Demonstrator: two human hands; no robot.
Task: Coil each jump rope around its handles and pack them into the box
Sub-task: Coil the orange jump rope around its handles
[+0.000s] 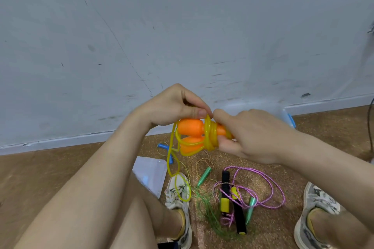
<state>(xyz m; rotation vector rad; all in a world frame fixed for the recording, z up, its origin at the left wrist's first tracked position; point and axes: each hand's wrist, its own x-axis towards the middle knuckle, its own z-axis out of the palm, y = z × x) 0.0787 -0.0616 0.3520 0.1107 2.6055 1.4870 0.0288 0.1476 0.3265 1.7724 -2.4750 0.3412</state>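
Two orange handles (190, 127) lie side by side in front of me, with a translucent yellow rope (210, 137) coiled several times around their middle. My left hand (174, 107) pinches the rope at the top of the coil. The far end of the handles sits inside the grip of my right hand (251, 137), whose fingers curl under the coil. A loose length of yellow rope (176, 178) hangs down over my left shoe. A clear plastic box (263, 109) with a blue latch stands by the wall, mostly hidden behind my right hand.
On the brown floor lie a pink rope with black-and-yellow handles (232, 198), a thin green rope with green handles (204, 176) and blue handles (164, 146). A clear lid (150, 172) rests beside my left knee. My shoes (317, 212) flank the pile.
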